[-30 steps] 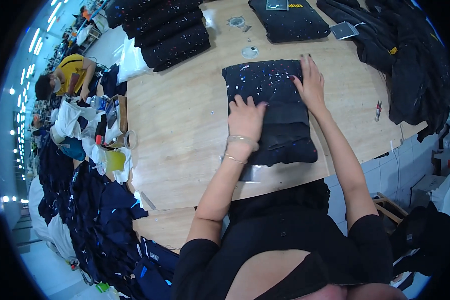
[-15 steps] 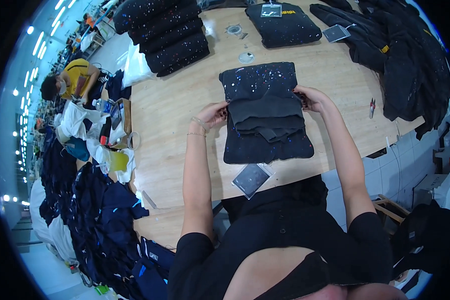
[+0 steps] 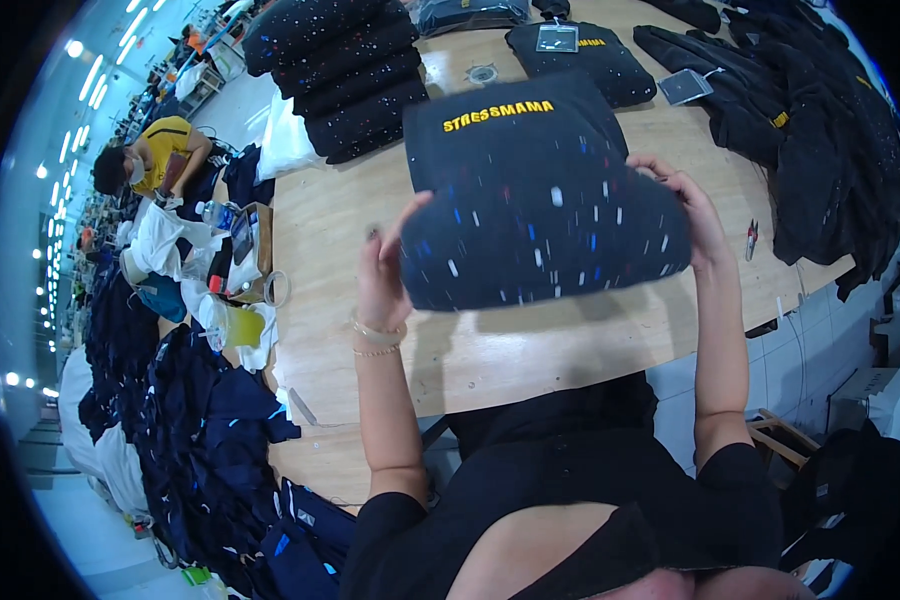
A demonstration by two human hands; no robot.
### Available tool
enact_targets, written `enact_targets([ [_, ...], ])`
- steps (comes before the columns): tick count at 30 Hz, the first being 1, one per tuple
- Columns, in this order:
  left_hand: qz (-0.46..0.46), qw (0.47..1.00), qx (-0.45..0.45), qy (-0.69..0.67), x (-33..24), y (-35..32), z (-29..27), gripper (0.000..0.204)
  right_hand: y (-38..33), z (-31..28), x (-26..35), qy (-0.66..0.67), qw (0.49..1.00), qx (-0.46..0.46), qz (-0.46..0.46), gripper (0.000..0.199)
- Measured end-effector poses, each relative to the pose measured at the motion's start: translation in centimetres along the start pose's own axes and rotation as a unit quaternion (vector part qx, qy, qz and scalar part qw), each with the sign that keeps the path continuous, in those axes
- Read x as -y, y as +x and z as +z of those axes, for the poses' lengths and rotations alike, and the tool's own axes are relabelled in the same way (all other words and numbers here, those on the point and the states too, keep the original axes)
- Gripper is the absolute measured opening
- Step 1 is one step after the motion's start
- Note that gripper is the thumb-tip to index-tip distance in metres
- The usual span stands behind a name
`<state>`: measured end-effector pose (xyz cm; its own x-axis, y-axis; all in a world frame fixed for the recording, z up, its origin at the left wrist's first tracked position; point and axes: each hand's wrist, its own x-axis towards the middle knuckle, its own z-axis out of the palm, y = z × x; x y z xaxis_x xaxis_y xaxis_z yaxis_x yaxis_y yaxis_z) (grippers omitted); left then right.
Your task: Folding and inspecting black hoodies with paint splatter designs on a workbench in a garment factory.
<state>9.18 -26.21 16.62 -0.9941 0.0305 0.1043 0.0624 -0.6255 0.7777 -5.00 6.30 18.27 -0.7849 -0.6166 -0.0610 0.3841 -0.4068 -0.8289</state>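
Observation:
A folded black sweatshirt [image 3: 540, 220] with white, blue and red specks is raised above the table in front of me, blurred by motion. Yellow lettering runs across its far part, and its speckled near part bulges toward me. My left hand [image 3: 385, 275] grips its left edge, some fingers partly raised beside the cloth. At the right edge, my right hand [image 3: 695, 215] holds it with bent fingers. The garment's underside is hidden.
A wooden table [image 3: 350, 350] carries a stack of speckled garments [image 3: 355, 100] at the far left. Beyond my sweatshirt lies a folded one [image 3: 590, 65] with a tag. Loose black garments [image 3: 820, 150] and red-handled snips [image 3: 751, 240] are at right. A person in yellow [image 3: 165, 155] works at left.
The sweatshirt has been lifted and turned over, from its face with the folded-in dark part to its lettered face. Both hands rose with it. The dark tag near the table edge is out of sight.

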Motion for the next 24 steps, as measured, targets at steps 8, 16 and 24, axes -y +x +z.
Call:
enact_targets([
  [8, 0.045, 0.926, -0.242, 0.288, 14.2, -5.1, -4.1, 0.018, -0.9, -3.5, -14.0, -0.464, 0.858, -0.222, 0.000, 0.033],
  [16, -0.032, 0.870, -0.376, 0.317, 14.2, -5.5, -1.6, 0.027, -1.3, -0.5, -14.4, -0.539, 0.768, -0.331, 0.100, 0.038],
  [24, -0.006, 0.896, -0.385, 0.223, 15.1, -6.6, -2.9, 0.023, 4.2, 7.5, -11.3, -0.657, 0.705, -0.118, -0.239, 0.067],
])
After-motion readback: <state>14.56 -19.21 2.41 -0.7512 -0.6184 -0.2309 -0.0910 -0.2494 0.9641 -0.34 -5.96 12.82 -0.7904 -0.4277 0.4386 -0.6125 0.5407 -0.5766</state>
